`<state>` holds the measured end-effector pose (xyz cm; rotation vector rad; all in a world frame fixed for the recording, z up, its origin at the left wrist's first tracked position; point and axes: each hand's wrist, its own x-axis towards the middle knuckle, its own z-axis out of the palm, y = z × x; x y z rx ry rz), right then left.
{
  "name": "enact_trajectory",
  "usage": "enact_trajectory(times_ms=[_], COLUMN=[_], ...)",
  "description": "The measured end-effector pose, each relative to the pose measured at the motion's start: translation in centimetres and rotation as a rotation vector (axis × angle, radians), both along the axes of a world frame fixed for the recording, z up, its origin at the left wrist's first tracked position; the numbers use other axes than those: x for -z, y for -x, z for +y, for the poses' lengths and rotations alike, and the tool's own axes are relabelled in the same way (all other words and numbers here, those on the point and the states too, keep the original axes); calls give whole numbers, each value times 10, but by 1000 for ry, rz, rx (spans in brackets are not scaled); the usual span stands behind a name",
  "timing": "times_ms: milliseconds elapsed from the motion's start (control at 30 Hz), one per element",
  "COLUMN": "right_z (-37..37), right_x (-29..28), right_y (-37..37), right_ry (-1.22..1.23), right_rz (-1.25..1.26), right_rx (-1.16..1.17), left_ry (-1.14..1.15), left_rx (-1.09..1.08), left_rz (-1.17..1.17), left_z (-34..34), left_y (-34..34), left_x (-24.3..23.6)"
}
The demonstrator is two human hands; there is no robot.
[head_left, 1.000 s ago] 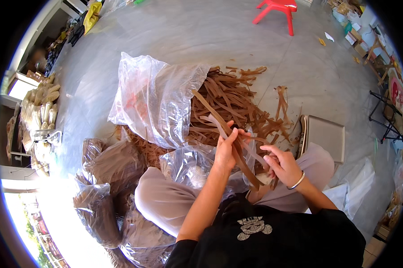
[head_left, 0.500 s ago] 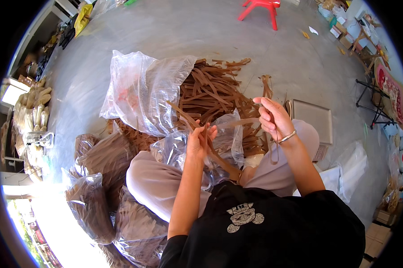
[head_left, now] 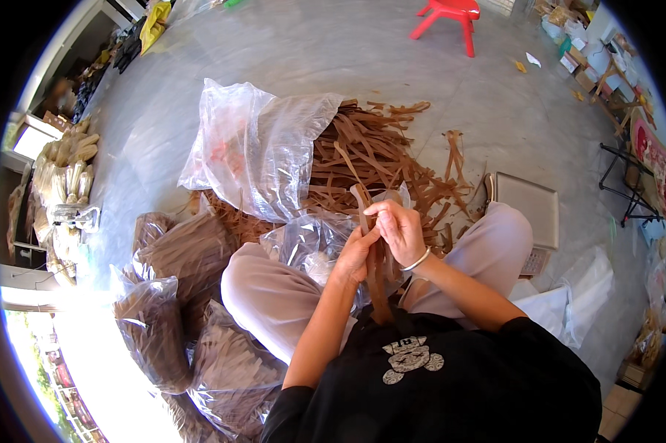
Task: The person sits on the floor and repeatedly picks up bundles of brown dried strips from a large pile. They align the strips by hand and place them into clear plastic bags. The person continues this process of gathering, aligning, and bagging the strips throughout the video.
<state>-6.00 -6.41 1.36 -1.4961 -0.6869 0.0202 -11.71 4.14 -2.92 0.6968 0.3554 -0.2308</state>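
Long brown strips (head_left: 379,292) run upright through my two hands and down into my lap, their pale upper ends above my fingers. My left hand (head_left: 353,256) is closed on them. Just above and right of it, my right hand (head_left: 399,232), with a bangle on its wrist, pinches at the same strips, touching my left fingers. Beyond my hands a big heap of brown strips (head_left: 362,136) spills from a clear plastic bag (head_left: 251,148). A smaller crumpled clear bag (head_left: 296,244) lies between the heap and my left knee.
Several bags of brown strips (head_left: 147,332) are piled at my left. A metal tray (head_left: 528,210) and white plastic sheeting (head_left: 576,295) lie at my right. A red stool (head_left: 451,15) stands farther back. Pale bundles (head_left: 67,192) line the left side, a folding chair (head_left: 628,184) the right.
My right hand swung up and right with a strip half a second ago; it has come back leftward to meet my left hand on the strips.
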Motion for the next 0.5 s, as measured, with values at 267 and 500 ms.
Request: enact_trajectory(times_ms=[267, 500], right_z=[29, 7], right_x=[4, 27], right_y=[-4, -33], right_ry=[210, -41], right_rz=[-296, 80], right_rx=[21, 447], left_ry=[86, 79], left_rx=[-121, -67], left_rz=[135, -41], left_z=[9, 26], left_y=[8, 27], left_x=[-4, 30])
